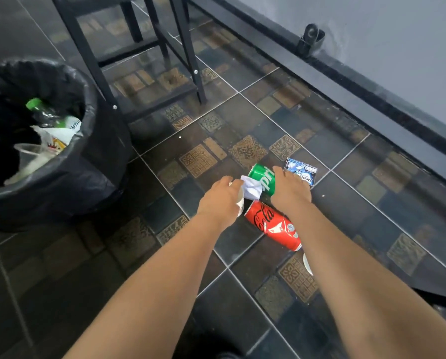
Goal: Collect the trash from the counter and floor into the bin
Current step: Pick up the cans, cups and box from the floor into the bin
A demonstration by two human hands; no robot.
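Observation:
My left hand (pixel 220 200) is closed around a white paper cup (pixel 240 203), and a crumpled white paper (pixel 251 189) sits at its fingertips. A green Sprite can (pixel 263 177) lies on the floor tiles. My right hand (pixel 291 189) wraps over the can's right end, palm down. A red Coca-Cola can (pixel 272 225) lies just below both hands, dented and on its side. A blue gum pack (pixel 300 171) rests flat beyond my right hand. The black-bagged bin (pixel 69 174) stands at the left, holding a green-capped bottle, a clear cup and wrappers.
Black metal stool legs (pixel 188 47) stand behind the bin and the trash. A dark baseboard (pixel 346 81) and grey wall run along the right. A small white object (pixel 307 264) peeks out from under my right forearm.

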